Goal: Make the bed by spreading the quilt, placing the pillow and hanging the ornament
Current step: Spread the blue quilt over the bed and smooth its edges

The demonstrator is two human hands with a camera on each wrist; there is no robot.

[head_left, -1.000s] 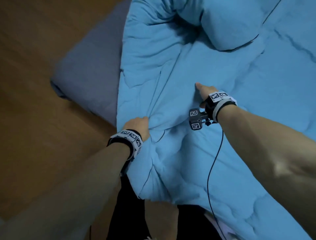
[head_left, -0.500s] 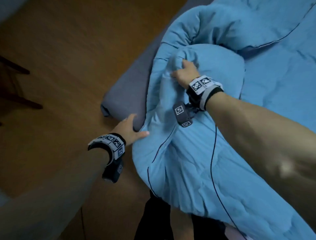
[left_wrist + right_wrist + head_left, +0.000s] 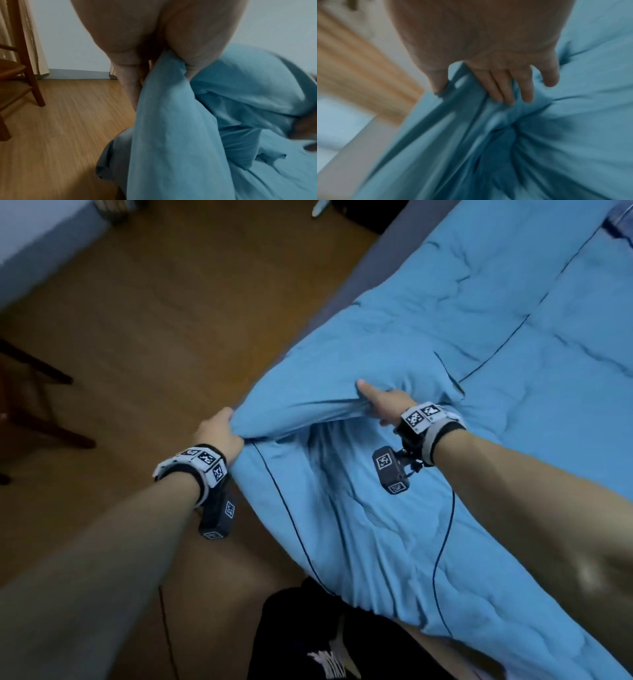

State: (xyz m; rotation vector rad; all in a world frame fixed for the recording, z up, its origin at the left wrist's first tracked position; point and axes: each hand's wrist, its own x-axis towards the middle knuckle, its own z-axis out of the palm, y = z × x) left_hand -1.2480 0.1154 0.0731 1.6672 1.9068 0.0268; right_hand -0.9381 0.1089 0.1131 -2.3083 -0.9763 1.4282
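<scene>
A light blue quilt [image 3: 445,344] with thin dark piping lies over the bed and hangs off its near corner. My left hand [image 3: 219,433] grips a folded edge of the quilt [image 3: 171,121] at that corner, the cloth bunched between thumb and fingers. My right hand [image 3: 383,404] holds the same fold farther right, its fingers [image 3: 505,86] curled into a gathered bunch of quilt [image 3: 522,135]. The fold stretches taut between both hands. No pillow or ornament shows in any view.
Grey mattress edge [image 3: 359,272] runs along the quilt's left side. Wooden floor [image 3: 171,320] lies left of the bed. A dark wooden chair [image 3: 22,65] stands by the wall and a curtain. My dark-trousered legs [image 3: 308,638] are at the bed's corner.
My left hand, open beside the quilt half a second ago, now grips its folded edge. My right hand still holds the cloth, and the bunched fold now lies stretched between both hands.
</scene>
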